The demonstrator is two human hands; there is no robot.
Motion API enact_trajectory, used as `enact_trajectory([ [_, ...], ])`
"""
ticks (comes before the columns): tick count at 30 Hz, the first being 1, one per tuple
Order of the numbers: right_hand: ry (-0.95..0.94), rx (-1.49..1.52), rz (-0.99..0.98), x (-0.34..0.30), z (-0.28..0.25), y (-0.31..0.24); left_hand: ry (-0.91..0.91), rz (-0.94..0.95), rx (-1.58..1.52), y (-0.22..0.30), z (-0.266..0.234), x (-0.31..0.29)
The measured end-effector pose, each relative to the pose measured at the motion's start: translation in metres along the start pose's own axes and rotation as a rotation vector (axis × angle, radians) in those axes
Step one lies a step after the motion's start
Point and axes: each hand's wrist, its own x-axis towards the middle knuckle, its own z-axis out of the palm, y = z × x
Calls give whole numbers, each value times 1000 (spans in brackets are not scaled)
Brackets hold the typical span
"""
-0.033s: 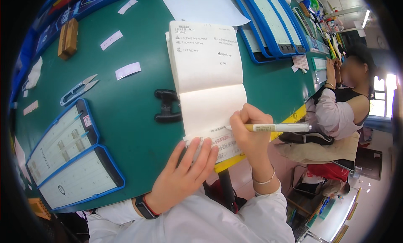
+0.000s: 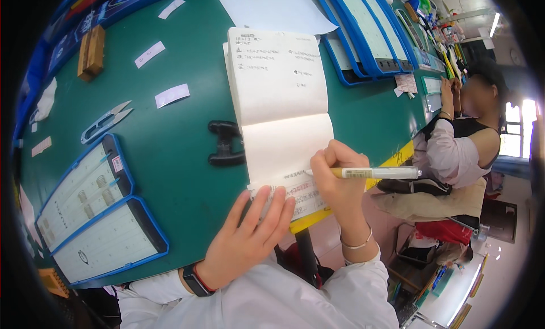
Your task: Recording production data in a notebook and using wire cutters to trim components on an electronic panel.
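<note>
1 pen (image 2: 380, 173) in right hand (image 2: 342, 191), 1 notebook (image 2: 286, 144) under left hand (image 2: 244, 238).

notebook (image 2: 284, 99) open on green table (image 2: 190, 195); handwriting on both pages. left hand (image 2: 247, 235) laid flat on near page, black watch (image 2: 197, 281) at wrist. right hand (image 2: 340, 178) grips pen (image 2: 380, 173), tip at near page; contact not resolvable. black handle (image 2: 224, 144) just beside notebook's left edge. farther left: snips (image 2: 102, 126), wooden block (image 2: 91, 55), two blue-rimmed boards (image 2: 105, 232). another person (image 2: 454, 150) at right.
</note>
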Motion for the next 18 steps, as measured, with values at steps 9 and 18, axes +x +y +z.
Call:
enact_trajectory([
  [9, -1, 38, 8, 1, 0, -2, 2, 0, 1, 0, 0, 0],
  [18, 10, 17, 2, 1, 0, 0, -10, -1, 0, 1, 1, -1],
])
